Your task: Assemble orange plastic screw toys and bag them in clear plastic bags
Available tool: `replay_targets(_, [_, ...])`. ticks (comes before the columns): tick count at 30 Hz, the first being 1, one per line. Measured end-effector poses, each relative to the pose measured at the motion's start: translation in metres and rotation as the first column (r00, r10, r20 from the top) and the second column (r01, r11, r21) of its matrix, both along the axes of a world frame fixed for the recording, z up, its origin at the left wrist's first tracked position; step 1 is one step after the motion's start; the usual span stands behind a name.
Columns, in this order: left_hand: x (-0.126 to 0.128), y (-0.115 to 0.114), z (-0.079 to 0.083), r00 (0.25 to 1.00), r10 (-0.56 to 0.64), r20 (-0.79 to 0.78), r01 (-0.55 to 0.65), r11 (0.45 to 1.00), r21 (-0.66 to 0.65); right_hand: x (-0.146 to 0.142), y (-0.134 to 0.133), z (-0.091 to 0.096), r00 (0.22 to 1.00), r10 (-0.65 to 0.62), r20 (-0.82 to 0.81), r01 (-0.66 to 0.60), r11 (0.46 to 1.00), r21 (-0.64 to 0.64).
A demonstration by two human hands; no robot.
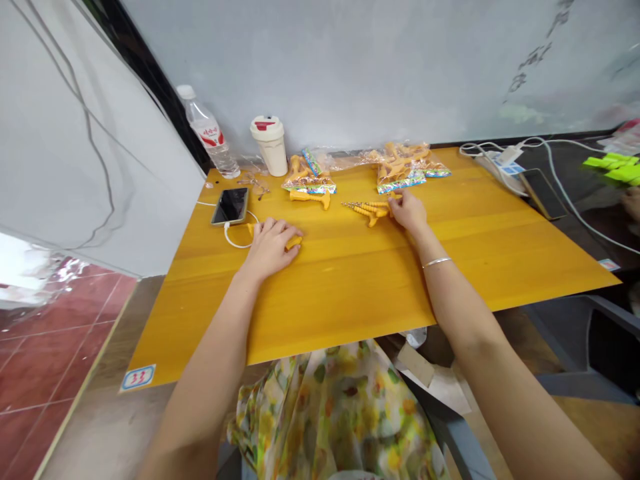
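My left hand (273,247) lies palm down on the table with its fingers spread. Under it is a yellow plastic piece (295,241), mostly covered, showing by the thumb and beyond the fingertips. My right hand (409,210) has its fingers closed on the end of a yellow toy tool with a spiral shaft (367,208). More than one such piece seems bunched there, and the fingers hide the held end. Between the hands, farther back, rests a yellow toy hammer (311,198).
Clear bags of yellow toy pieces (400,167) lie along the wall, near a lidded cup (271,147) and a water bottle (210,137). A phone (231,206) with a white cable sits left. A power strip (503,167) and another phone (543,193) are right, near another person's hand (633,202).
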State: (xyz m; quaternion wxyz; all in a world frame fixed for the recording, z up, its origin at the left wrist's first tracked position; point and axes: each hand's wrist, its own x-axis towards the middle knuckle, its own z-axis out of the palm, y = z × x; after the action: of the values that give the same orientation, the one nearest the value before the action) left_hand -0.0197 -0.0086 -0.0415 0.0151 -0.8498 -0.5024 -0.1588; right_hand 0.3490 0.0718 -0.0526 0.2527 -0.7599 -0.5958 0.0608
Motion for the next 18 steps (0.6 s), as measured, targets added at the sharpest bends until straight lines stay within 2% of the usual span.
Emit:
replay_targets(4, [0.003, -0.002, -0.001, 0.999, -0.018, 0.039, 0.018, 1.000, 0.000, -0.006, -0.006, 0.006, 0.992, 0.032, 0.119, -0.042, 0.995, 0.085])
replay_targets(7, [0.005, -0.002, -0.002, 0.998, -0.030, 0.057, 0.030, 1.000, 0.001, -0.018, -0.012, 0.011, 0.964, 0.168, 0.205, -0.194, 0.974, 0.113])
replay_targets(10, [0.004, -0.002, -0.002, 0.997, -0.039, 0.067, 0.039, 0.999, -0.001, -0.034, -0.019, 0.013, 0.910, 0.314, 0.272, -0.333, 0.942, 0.028])
replay_targets(12, [0.003, -0.002, -0.003, 0.997, -0.045, 0.067, 0.046, 0.999, -0.007, -0.043, -0.024, 0.014, 0.874, 0.377, 0.305, -0.383, 0.923, -0.043])
replay_targets(18, [0.002, -0.001, -0.003, 0.999, -0.015, 0.044, 0.017, 0.999, -0.034, -0.051, -0.037, 0.029, 0.826, 0.469, 0.313, -0.409, 0.880, -0.241])
